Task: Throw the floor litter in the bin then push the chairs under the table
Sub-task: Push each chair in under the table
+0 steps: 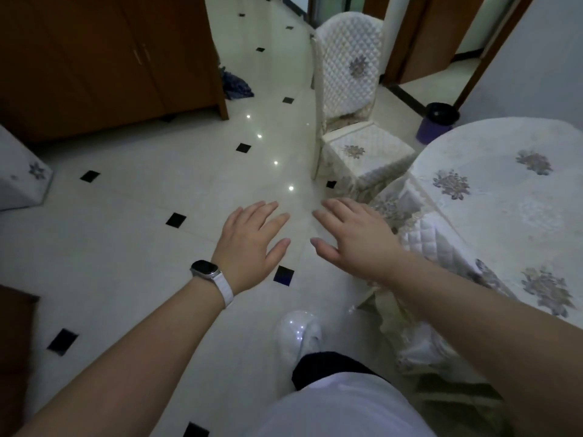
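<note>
1. left hand (252,244), white-strapped watch (205,269) at the wrist: fingers straight and spread, palm down, holding nothing. right hand (353,238): likewise spread and empty. the two hover side by side, apart, touching no object.
2. pale glossy tiled floor with small black inset squares (142,247): no litter visible around the hands.
3. tall-backed chair in a white quilted floral cover (350,89), at 1 o'clock from the hands. its seat faces the table, but most of it stands out in the open. judged step in hand: reaching this chair to push it in.
4. round table under a white floral cloth (504,200), at 3 o'clock. a second quilted chair back (426,244) sits at its edge just beside the right wrist and appears tucked in.
5. round purple bin with a black liner (437,123), at 2 o'clock, beyond the chair and near the wall.
6. crumpled blue bundle (236,85), at 11 o'clock, on the floor against the brown wooden cabinet (94,58). cannot tell whether it is litter; verify before counting the litter part done.
7. recommendation: take the top of the chair back with both hands, one at each corner, and slide it straight towards the table. keep the legs flat on the slick tile, watch that the hanging cloth does not bunch, and stay wide of the bin.
</note>
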The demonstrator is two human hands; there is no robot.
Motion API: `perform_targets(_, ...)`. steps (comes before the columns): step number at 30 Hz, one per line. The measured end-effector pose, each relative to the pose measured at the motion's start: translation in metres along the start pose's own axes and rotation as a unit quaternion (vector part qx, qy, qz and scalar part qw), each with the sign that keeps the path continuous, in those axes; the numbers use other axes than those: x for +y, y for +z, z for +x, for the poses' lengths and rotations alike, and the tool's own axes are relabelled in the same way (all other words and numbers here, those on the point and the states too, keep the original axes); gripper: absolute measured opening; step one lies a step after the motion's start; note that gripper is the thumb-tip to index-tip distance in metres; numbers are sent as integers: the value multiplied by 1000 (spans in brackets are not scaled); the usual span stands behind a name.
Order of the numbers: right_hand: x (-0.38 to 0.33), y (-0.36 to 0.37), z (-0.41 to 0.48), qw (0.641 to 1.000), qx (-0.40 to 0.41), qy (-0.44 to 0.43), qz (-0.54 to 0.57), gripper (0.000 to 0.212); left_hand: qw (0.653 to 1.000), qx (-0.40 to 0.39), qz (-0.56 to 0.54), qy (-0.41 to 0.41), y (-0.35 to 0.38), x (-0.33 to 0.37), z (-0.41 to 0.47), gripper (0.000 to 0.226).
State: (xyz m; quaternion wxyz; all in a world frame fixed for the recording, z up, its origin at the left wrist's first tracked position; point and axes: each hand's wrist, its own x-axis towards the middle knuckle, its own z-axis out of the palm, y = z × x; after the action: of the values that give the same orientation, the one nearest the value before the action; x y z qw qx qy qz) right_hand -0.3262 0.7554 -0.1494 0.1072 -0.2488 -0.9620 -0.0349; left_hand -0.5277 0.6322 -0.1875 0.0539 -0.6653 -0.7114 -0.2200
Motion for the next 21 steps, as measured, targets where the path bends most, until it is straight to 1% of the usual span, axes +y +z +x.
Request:
perform_targets(5,23,45,75,999,2,-22,25,55,999,-13,34,-22,9,-53,50,48)
perform_targets(9,54,78,145,998,11,-23,48,55,996,-45,60,-47,15,-96,107,49)
perform_targets(13,95,88,212,997,37,-10,67,55,994,-73,82,-28,21,-132,177,50)
perform_targets(17,139,89,272,996,61,-16,63,54,994,-65,89,-26,20,-153,245,50)
perform_targets(21,168,84,313,995,87,-14,55,52,994,-63,90,-12,20,-174,293,49)
